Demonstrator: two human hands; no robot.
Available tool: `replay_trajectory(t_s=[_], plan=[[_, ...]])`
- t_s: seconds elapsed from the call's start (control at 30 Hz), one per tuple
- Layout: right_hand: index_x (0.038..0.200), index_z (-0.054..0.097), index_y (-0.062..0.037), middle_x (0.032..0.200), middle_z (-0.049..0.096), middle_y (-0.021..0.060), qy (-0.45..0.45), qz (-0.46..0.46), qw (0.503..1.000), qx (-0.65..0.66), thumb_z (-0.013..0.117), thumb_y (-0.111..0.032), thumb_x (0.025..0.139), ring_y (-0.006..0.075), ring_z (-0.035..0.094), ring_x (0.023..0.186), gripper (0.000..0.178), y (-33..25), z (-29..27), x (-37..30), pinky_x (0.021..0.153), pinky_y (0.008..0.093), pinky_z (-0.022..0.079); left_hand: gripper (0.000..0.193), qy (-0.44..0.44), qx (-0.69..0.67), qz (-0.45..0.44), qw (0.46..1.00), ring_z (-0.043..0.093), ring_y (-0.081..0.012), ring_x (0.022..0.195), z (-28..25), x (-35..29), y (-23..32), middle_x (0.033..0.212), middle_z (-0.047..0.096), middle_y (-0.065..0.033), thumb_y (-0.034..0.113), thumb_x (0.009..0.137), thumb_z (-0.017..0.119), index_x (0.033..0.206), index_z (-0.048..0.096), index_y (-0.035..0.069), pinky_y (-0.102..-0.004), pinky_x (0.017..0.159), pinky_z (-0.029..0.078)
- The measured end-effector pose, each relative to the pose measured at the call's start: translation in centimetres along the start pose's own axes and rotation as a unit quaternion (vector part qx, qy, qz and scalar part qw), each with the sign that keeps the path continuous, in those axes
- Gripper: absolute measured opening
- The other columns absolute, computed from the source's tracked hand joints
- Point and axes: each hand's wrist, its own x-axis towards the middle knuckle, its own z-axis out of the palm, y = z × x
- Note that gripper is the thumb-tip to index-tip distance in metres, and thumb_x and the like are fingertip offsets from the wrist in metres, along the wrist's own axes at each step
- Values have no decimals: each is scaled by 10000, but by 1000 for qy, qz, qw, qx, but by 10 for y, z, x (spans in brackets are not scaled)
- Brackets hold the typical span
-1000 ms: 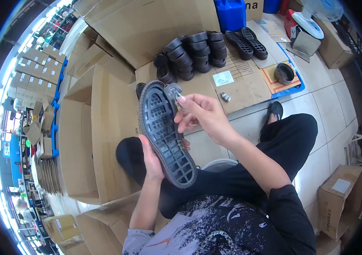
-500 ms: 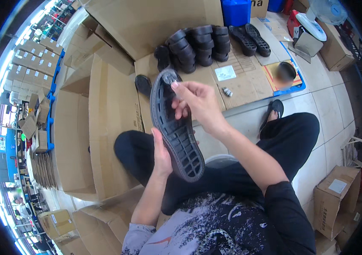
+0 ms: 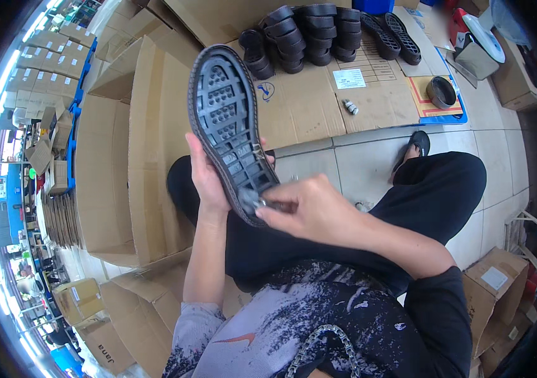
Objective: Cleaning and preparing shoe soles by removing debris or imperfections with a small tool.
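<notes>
My left hand (image 3: pixel 208 179) holds a dark shoe sole (image 3: pixel 227 116) from its left edge and underside, tilted with its wider end up and away. Its patterned face of ribs and small round nubs faces me, ringed by a stitched rim. Near the lower end, the fingers of my right hand (image 3: pixel 309 205) are closed in a pinch, pressing a small pale, crumpled-looking piece (image 3: pixel 251 199) against the sole. Blur hides what exactly that piece is.
Beyond lies a cardboard-covered surface (image 3: pixel 306 123) with stacked dark soles (image 3: pixel 319 34), a loose sole (image 3: pixel 256 55), a pair of soles (image 3: pixel 391 38), a small metal fitting (image 3: pixel 350 107) and a round dark bowl (image 3: pixel 441 92). A large open carton (image 3: pixel 161 151) stands at my left, a smaller box (image 3: pixel 498 277) at right.
My right hand has moved from the far end of the sole down to its near end. The sole in my left hand now lies differently, nubbed wide end uppermost. The view has shifted slightly.
</notes>
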Motion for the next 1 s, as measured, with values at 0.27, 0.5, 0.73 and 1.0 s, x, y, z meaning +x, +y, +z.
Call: replay_trajectory(t_s=[0.27, 0.5, 0.73, 1.0], plan=[[781, 606, -9, 584, 598, 175, 59, -107, 961, -248, 659, -193, 767, 335, 616, 551, 192, -6, -37, -7, 538, 426, 504, 818, 19, -18, -13, 1000, 654, -337, 794, 2, 2, 7, 1004, 607, -225, 659, 912, 178, 1257, 437, -36, -460, 719, 566], [832, 625, 12, 647, 625, 129, 183, -338, 790, -478, 639, -145, 740, 259, 627, 603, 182, -15, -84, 65, 577, 339, 495, 828, 5, -15, -87, 996, 657, -343, 802, 6, -10, -2, 1030, 601, -252, 661, 910, 180, 1297, 413, -33, -440, 657, 578], [899, 644, 61, 634, 628, 102, 173, -399, 677, -594, 639, -91, 656, 210, 628, 618, 287, -11, -93, 88, 633, 291, 487, 831, -20, -30, -112, 993, 665, -360, 759, 8, -14, -6, 1004, 604, -265, 669, 905, 187, 1309, 401, -25, -435, 632, 578], [797, 620, 55, 592, 596, 109, 169, -319, 713, -601, 598, -38, 664, 233, 627, 565, 164, 5, -84, 78, 600, 322, 491, 808, -42, 24, -98, 994, 657, -294, 854, -14, -19, -9, 1056, 603, -212, 653, 913, 224, 1294, 407, -36, -431, 729, 573]])
